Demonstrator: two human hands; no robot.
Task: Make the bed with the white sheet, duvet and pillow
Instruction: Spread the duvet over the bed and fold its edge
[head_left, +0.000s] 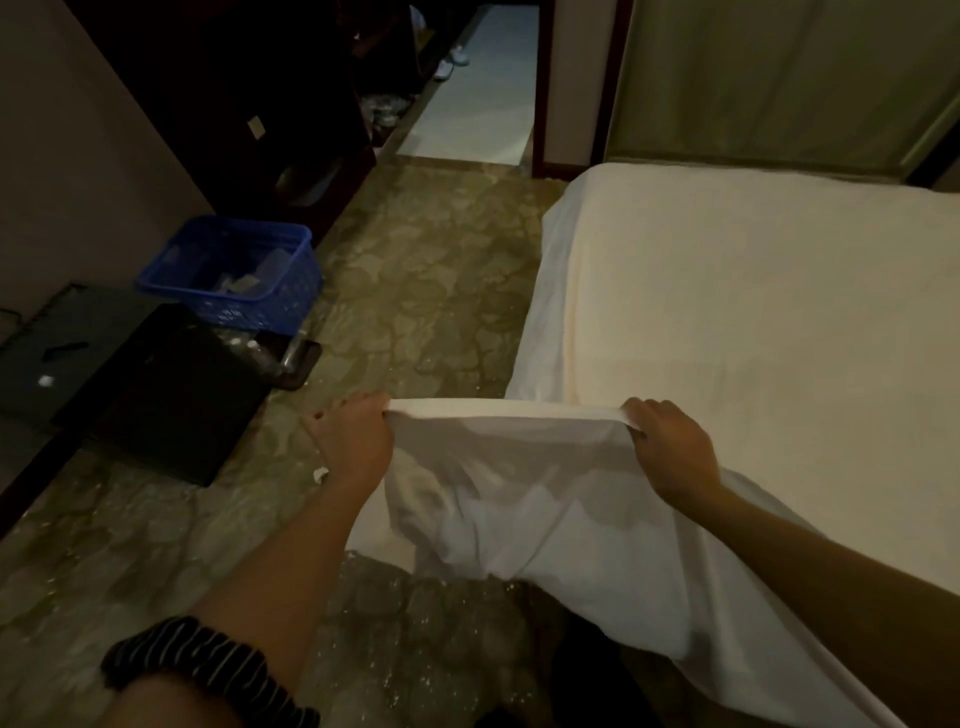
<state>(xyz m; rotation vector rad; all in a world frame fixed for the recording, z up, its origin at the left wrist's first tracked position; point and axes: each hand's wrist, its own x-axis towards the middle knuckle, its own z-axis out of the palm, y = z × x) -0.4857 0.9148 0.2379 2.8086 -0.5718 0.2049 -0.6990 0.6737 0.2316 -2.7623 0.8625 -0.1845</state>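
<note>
Fabric of a plain white bed sheet (519, 499) hangs off the near left corner of a wide bed (753, 291), whose top is covered smoothly in pale cloth that drapes down the bed's left side. The sheet's folded hem runs as a straight, taut band between the two hands, lifted above the floor just in front of the bed's corner.

The left hand (353, 436) grips the hem's left end: its fingers (371, 404) are curled over the top of the edge, with the cloth bunched inside them and falling away below the palm. The right hand (670, 447) grips the hem's right end, over the bed's edge; its fingers (641, 410) are bent down around the fold, the knuckles toward the camera. From the hem the cloth sags in soft wrinkles between the forearms, and it trails on under the right arm toward the lower right. A dark striped fabric cuff (208, 670) circles the left arm near the bottom of the view.

Left of the bed lies a green-and-tan patterned carpet (431, 291). On it, near the wall, stands a blue plastic lattice basket (234, 275) with some pale items inside, too dim to make out. Just beside the basket lies a flat black rectangular object (171, 395). Beyond the carpet, a dark wooden doorway opens onto a pale tiled floor (478, 104).
</note>
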